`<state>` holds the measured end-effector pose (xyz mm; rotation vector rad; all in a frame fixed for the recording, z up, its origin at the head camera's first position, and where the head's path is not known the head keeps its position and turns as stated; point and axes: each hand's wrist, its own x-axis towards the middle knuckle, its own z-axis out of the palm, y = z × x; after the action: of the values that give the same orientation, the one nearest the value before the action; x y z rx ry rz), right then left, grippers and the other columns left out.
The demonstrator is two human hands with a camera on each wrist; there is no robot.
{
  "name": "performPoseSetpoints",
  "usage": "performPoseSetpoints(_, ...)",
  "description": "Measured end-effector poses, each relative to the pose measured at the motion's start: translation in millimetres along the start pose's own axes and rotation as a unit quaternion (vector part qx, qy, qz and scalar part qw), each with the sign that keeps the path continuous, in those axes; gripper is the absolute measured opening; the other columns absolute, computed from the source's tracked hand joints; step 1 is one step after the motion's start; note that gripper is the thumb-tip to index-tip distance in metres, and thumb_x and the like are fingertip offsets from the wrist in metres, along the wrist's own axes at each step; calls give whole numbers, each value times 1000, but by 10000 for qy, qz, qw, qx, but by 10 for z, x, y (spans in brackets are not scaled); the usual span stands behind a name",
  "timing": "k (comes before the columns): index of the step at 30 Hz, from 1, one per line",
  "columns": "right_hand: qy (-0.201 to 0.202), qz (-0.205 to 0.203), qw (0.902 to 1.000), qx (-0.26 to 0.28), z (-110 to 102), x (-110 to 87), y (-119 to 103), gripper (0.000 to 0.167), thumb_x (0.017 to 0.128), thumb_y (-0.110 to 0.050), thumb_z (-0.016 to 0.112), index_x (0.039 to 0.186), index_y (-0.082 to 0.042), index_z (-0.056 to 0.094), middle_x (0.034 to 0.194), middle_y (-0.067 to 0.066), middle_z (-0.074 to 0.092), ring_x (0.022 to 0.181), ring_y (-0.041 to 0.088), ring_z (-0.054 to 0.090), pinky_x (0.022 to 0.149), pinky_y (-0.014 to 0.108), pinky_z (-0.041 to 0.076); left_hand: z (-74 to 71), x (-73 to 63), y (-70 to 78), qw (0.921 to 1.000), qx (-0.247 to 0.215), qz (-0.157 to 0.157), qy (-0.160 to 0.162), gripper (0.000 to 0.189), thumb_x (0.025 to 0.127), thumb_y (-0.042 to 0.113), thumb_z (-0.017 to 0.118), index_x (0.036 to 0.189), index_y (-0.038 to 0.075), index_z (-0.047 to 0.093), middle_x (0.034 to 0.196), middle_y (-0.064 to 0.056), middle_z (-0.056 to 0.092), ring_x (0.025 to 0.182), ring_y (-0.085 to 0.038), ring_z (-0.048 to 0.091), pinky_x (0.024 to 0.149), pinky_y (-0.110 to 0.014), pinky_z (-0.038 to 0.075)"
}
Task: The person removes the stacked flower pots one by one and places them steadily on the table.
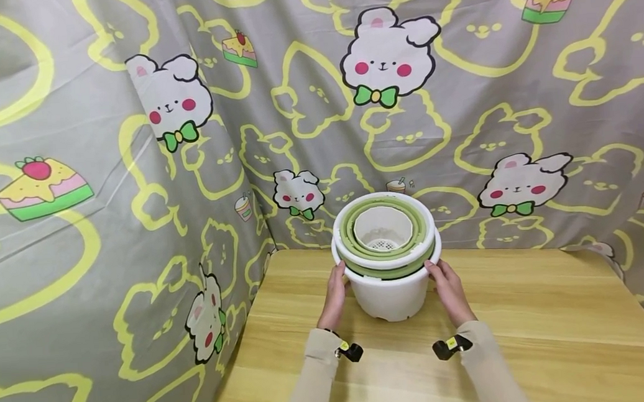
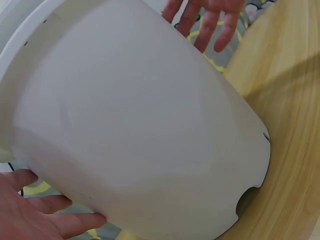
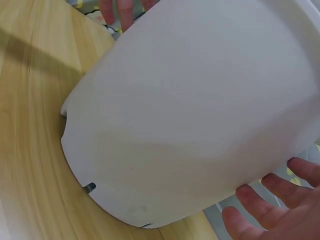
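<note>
A white flower pot (image 1: 392, 299) stands upright near the back of the wooden table, its bottom edge notched. Nested inside are green-rimmed pots (image 1: 348, 230) and, innermost, a small white pot (image 1: 382, 222) with a perforated bottom. My left hand (image 1: 334, 295) holds the outer pot at its left side, thumb up by the rim. On the opposite side my right hand (image 1: 450, 288) grips it the same way. Both wrist views show fingertips against the smooth outer wall, from the left hand (image 2: 35, 215) and the right hand (image 3: 280, 210).
A grey curtain (image 1: 317, 133) printed with rabbits and cake slices hangs behind the table and along its left side. The light wooden table (image 1: 561, 334) extends to the right and toward me. A small black camera is strapped to each wrist.
</note>
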<state>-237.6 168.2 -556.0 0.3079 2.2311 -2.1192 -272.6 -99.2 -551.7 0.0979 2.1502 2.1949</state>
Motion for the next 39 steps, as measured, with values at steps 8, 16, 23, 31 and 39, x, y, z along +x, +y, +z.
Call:
performPoseSetpoints(8,44,37,9999,99,-30,20,36,79,106,-57,41,167,-12,18,165,21,35,148,32,37,119,53,32,3,6,-20,9999,57,23,-92,65,110,53,31,158,10,36,165,-17,36,150,-45,38,126,-64,22)
performPoseSetpoints(16,113,-22,9998,166,-27,-16,26,80,106,-59,41,166,-12,19,165,21,35,148,32,37,117,54,32,-71,17,-18,9985,503,102,-163,66,109,55,35,157,11,40,161,-17,43,139,-48,52,122,-65,29)
performPoseSetpoints(23,71,-63,9997,214,5,-5,49,82,105,-61,40,167,-13,17,165,23,33,150,37,33,120,63,30,-241,40,126,9793,2022,102,-65,69,105,65,38,150,14,53,154,-15,54,136,-41,56,112,-58,45)
performPoseSetpoints(31,-11,-115,9995,295,58,-21,37,82,105,-63,36,168,-15,11,168,22,25,154,39,26,122,69,25,-395,121,399,9265,3667,785,328,63,107,57,41,148,10,54,151,-18,55,137,-41,55,113,-58,44)
performPoseSetpoints(39,-35,-89,9995,290,78,-47,31,83,105,-64,33,168,-16,8,169,22,22,154,39,24,122,67,25,-447,249,480,8677,4765,1337,464,60,108,50,41,144,5,56,148,-23,54,135,-45,53,115,-65,34)
